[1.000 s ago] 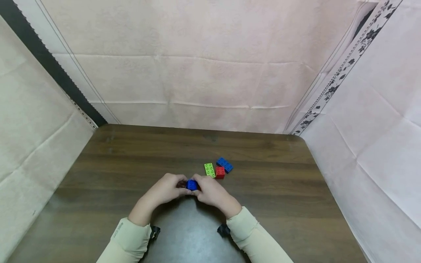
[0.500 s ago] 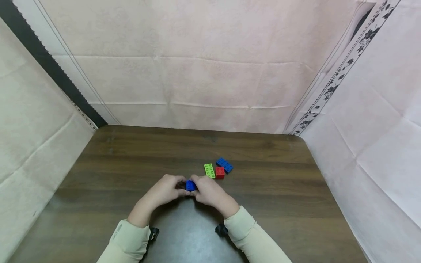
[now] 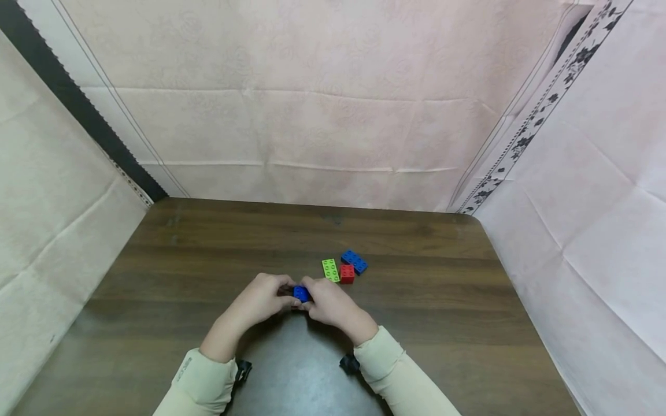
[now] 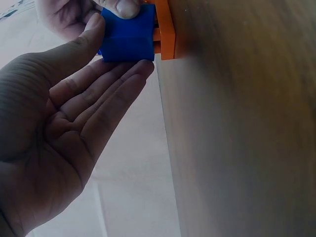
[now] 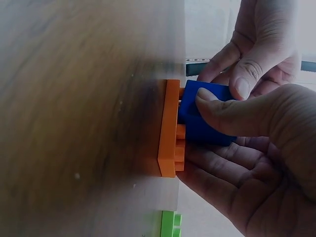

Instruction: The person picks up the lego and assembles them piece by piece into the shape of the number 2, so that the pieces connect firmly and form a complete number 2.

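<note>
A blue toy building brick (image 3: 301, 293) is between the two hands near the table's middle. Under it lies a thin orange studded plate (image 5: 169, 131), and the brick stands over the studs at one end, a narrow gap showing in the left wrist view. My left hand (image 3: 265, 297) pinches the brick, its thumb at the upper edge and its fingers along the far side. From the other side my right hand (image 3: 330, 303) grips the same brick, thumb pressed on its face. In the head view the hands mostly hide the orange plate.
Just beyond the right hand lie a lime green brick (image 3: 330, 270), a red brick (image 3: 347, 274) and a second blue brick (image 3: 355, 262), close together. The brown wooden table (image 3: 234, 231) is bordered by pale cloth (image 3: 312, 127) at the back and sides.
Both hands keep their hold on the blue brick. The right hand and the brick have shifted slightly left since a second ago; the other bricks stay put.
</note>
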Available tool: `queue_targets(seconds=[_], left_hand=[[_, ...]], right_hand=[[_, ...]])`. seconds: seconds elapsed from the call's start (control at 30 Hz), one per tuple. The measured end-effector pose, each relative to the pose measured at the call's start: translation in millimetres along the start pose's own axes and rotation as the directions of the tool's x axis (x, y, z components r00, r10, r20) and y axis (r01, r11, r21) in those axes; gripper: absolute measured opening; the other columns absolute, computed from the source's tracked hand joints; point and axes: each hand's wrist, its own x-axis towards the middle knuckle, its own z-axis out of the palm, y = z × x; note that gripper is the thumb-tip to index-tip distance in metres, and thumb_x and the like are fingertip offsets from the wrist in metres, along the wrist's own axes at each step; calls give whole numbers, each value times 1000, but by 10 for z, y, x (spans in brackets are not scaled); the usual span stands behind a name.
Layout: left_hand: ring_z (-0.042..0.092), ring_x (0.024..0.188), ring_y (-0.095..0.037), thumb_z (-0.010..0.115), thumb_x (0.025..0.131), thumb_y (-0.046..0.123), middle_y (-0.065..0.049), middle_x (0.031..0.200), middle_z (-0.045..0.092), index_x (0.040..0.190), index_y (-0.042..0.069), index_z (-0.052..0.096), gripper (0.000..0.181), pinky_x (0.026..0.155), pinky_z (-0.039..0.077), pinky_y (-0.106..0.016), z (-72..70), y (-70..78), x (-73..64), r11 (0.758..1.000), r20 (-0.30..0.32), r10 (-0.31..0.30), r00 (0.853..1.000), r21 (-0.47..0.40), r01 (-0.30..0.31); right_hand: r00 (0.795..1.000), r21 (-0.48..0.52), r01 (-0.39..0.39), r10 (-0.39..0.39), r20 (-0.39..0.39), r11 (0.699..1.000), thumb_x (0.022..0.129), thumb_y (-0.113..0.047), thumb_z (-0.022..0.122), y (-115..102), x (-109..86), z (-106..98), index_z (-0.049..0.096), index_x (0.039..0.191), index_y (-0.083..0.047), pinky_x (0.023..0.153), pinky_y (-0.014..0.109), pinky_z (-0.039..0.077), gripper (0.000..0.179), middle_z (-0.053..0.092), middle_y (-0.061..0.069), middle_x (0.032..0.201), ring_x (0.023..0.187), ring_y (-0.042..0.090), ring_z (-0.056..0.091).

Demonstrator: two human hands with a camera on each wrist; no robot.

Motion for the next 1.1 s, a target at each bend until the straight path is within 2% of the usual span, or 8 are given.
queue_targets(seconds=[0.27,0.5,0.7,1.1], left_hand=[[59,69,-7,81,87,18,3,90,72,103,10,74,19,62,51,-27,-4,0,-14,1000,-5,10,1000,-2,-11],[66,84,-7,81,86,19,2,96,73,106,11,74,23,73,55,-29,-6,5,-47,999,-25,23,999,41,-22],[66,79,-7,80,87,18,0,93,73,101,10,75,17,69,54,-28,2,36,-50,999,-48,38,998,40,-36],[60,71,-5,84,84,17,5,83,70,91,14,75,12,66,53,-30,21,124,-6,997,-79,-41,996,66,46]], right_hand=[[1000,-5,-3,3,-1,1000,93,-14,72,-5,4,12,60,107,-10,65,21,45,19,64,-2,87,71,8,54],[1000,3,3,-3,7,1000,93,-16,72,-22,3,18,59,107,-10,65,21,45,19,62,-2,85,70,8,54],[1000,2,6,-6,5,1000,93,-14,72,-26,-14,3,60,108,-9,64,21,45,19,62,-2,85,69,8,54],[1000,2,7,-7,2,1000,92,-12,72,-12,-12,-25,60,107,-9,63,21,45,20,62,-2,85,68,9,53]])
